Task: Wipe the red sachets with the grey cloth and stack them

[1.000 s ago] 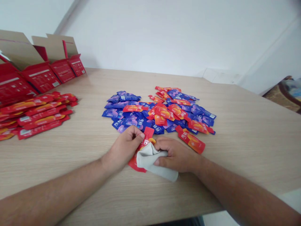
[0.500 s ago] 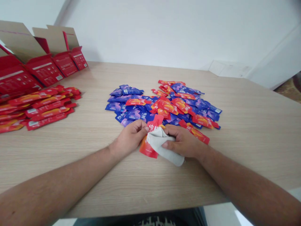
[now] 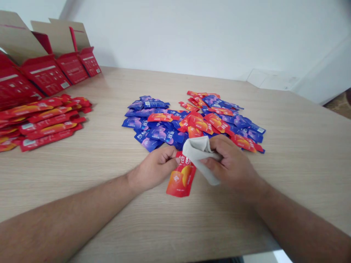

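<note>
My left hand [image 3: 153, 168] pinches the top edge of a red-orange sachet [image 3: 181, 178] that lies on the wooden table [image 3: 109, 153]. My right hand [image 3: 233, 166] is closed on a grey cloth [image 3: 199, 153], which rests against the sachet's upper end. Just behind both hands lies a loose pile of blue and red sachets [image 3: 192, 122].
A row of red sachets [image 3: 41, 122] is laid out at the left. Behind it stand open red cardboard boxes [image 3: 46, 69] with raised flaps. A white wall runs along the table's far side. The table's near edge is close below my forearms.
My right hand has slid the cloth up from the sachet's lower part to its top end, uncovering the red-orange face. The left hand kept its pinch. The view has shifted a little.
</note>
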`<state>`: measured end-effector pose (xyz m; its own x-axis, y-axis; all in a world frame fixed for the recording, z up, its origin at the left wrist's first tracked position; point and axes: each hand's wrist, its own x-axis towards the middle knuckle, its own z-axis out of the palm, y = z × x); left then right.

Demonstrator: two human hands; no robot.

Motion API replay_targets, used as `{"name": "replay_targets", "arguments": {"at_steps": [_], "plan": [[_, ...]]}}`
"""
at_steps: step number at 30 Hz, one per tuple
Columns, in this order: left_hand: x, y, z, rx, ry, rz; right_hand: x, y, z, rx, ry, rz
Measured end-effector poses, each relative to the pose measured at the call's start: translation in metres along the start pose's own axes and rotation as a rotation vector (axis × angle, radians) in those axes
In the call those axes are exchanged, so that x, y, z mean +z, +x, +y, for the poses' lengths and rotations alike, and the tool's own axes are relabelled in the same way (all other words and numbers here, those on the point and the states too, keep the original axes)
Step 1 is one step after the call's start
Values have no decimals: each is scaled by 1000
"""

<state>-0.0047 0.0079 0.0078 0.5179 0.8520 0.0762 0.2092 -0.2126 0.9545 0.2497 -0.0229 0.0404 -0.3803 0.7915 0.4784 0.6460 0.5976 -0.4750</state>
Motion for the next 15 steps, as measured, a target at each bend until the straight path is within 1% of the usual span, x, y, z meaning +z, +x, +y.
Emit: {"name": "replay_targets", "arguments": {"at_steps": [1, 2, 3, 5, 6, 7, 8, 11, 12, 13, 15], "plan": [[0, 0, 1, -7, -7, -5, 1, -2, -4, -14, -66, 32], [1, 0, 2, -22, -27, -4, 2, -5, -7, -40, -112, 21], [1, 0, 2, -40, -59, 4, 5, -7, -10, -79, -135, -28], [2, 0, 3, -83, -127, 25, 11, -10, -14, -181, -129, -177], [2, 0, 4, -100, -151, 33, 13, -11, -14, -219, -115, -226], [2, 0, 4, -112, -163, 34, 15, -11, -13, -235, -104, -247], [2, 0, 4, -118, -166, 32, 15, -11, -11, -221, -101, -237], [1, 1, 2, -130, -163, 25, 14, -8, -4, -58, -122, -117], [1, 1, 2, -133, -162, 27, 14, -7, -3, -31, -122, -103], [1, 1, 2, -132, -164, 31, 14, -7, -3, -44, -115, -117], [0, 0, 2, -122, -166, 28, 14, -8, -6, -161, -86, -206]]}}
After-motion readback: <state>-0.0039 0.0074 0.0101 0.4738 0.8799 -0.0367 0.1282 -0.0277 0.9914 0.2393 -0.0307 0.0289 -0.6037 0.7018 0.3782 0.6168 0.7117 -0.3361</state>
